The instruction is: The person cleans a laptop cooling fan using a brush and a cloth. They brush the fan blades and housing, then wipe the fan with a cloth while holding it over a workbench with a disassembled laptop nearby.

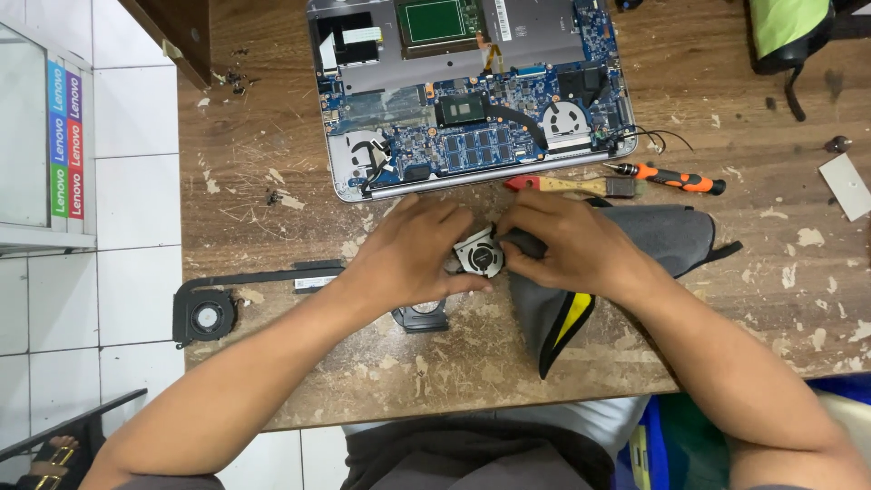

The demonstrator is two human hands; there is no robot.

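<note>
My left hand (pixel 413 254) and my right hand (pixel 564 243) meet at the middle of a worn wooden table (pixel 272 181). Between them they hold a small round laptop cooling fan (pixel 478 254), silver with dark blades. My right hand also grips a dark tool handle (pixel 524 242) pressed against the fan; its tip is hidden. Just beyond my hands lies an opened laptop (pixel 472 91) with its blue circuit board exposed.
A second black fan with a heat pipe (pixel 207 314) lies at the left edge. A black fan cover (pixel 422 318) sits under my left wrist. A grey pouch (pixel 635 245), a brush (pixel 572 185) and an orange screwdriver (pixel 676 179) lie on the right.
</note>
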